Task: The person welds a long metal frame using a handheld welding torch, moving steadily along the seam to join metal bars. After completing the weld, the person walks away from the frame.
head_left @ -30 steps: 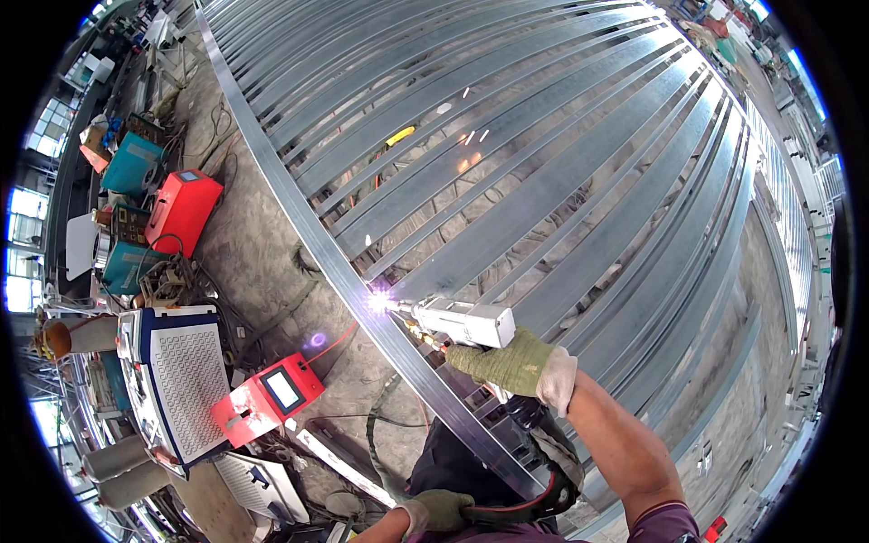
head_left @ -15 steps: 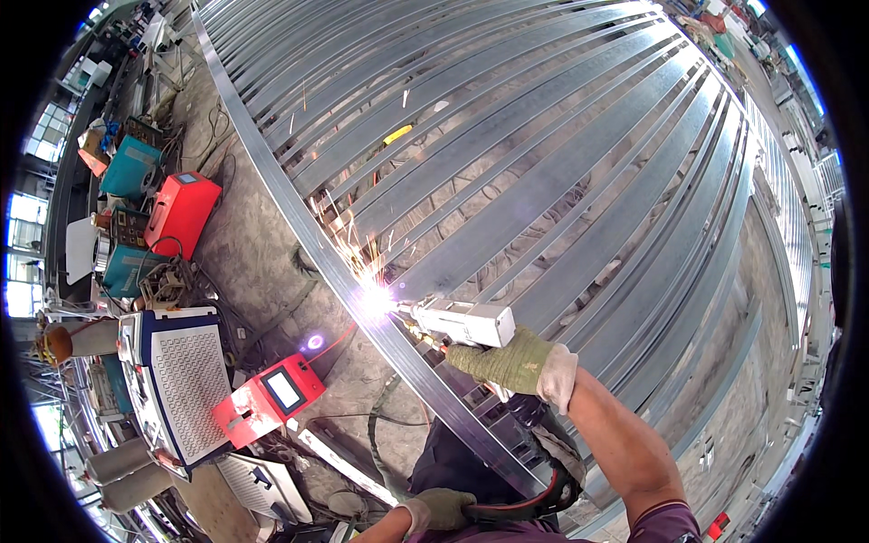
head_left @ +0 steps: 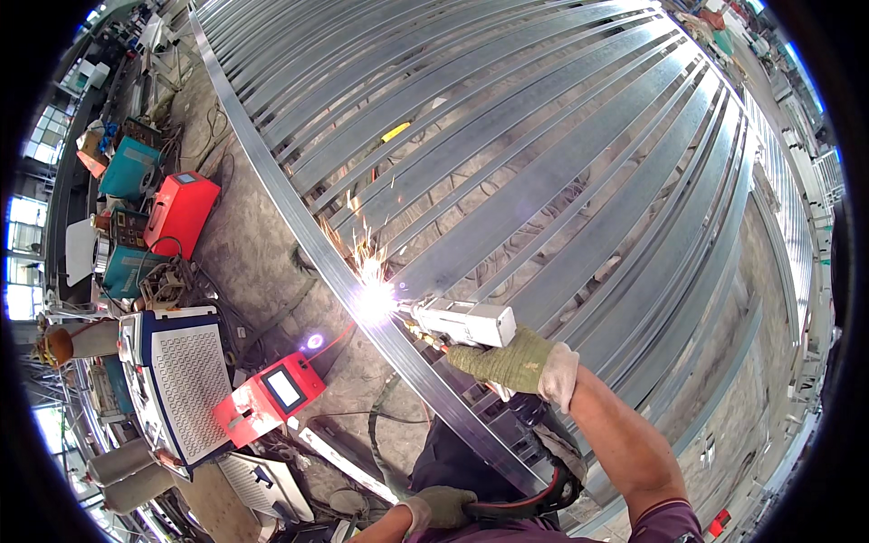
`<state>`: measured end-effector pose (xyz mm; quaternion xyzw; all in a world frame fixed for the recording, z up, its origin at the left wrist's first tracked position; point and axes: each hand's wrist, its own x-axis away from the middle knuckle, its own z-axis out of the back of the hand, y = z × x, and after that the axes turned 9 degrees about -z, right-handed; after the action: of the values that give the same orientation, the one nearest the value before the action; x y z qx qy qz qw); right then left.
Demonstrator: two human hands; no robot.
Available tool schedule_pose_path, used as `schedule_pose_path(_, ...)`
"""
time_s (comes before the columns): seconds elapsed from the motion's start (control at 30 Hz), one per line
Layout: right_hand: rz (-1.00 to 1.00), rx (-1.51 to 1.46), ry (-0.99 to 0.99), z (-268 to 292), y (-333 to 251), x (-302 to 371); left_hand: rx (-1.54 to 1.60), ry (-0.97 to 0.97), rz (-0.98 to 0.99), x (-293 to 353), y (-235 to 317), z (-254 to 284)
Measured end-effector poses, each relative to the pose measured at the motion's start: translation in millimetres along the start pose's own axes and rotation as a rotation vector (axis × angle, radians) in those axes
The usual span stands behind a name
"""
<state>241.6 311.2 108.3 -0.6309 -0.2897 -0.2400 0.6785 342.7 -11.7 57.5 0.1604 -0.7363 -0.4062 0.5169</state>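
My right hand [head_left: 507, 360], in a green knitted glove, is closed around the grip of a white welding gun [head_left: 462, 320]. The gun's tip points left at the long edge rail [head_left: 288, 213] of a grey metal frame. A bright white arc [head_left: 374, 302] with orange sparks burns there, and its glare hides the joint. Flat metal bars [head_left: 507, 231] run from the rail toward the far right. Low by my lap, my gloved left hand [head_left: 441, 508] is closed on a thick black hose [head_left: 534, 505] with a red line, which loops up toward the gun.
A red machine with a screen [head_left: 269, 399] stands on the floor left of the rail, beside a white-and-blue perforated cabinet [head_left: 190, 385]. Farther off are another red machine [head_left: 184, 215] and teal machines [head_left: 134, 167]. Cables cross the floor; a yellow-handled thing [head_left: 396, 132] shows among the bars.
The spark spray has shifted and become more upright. The arc, the gun and both hands stay in nearly the same place.
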Motion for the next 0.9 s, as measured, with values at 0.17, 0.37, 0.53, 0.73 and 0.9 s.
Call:
schedule_pose_path(0.17,-0.096,-0.009,-0.048,4.2,-13.5,6.3,-0.017,-0.022,-0.004,-0.3,0.8,2.5)
schedule_pose_path(0.37,-0.129,-0.043,-0.060,3.5,-13.0,8.8,-0.002,0.000,-0.018,-1.9,-2.9,-1.2)
schedule_pose_path(0.53,-0.170,-0.045,-0.052,3.9,-17.6,13.6,-0.017,-0.009,-0.011,-2.5,-3.3,-2.0)
schedule_pose_path(0.73,-0.203,-0.152,-0.058,2.4,-15.9,17.0,-0.024,-0.006,-0.023,-3.6,-6.1,-3.7)
schedule_pose_path(0.9,-0.187,-0.072,-0.080,4.1,-7.7,12.0,-0.015,0.002,-0.020,-0.6,-2.5,-1.0)
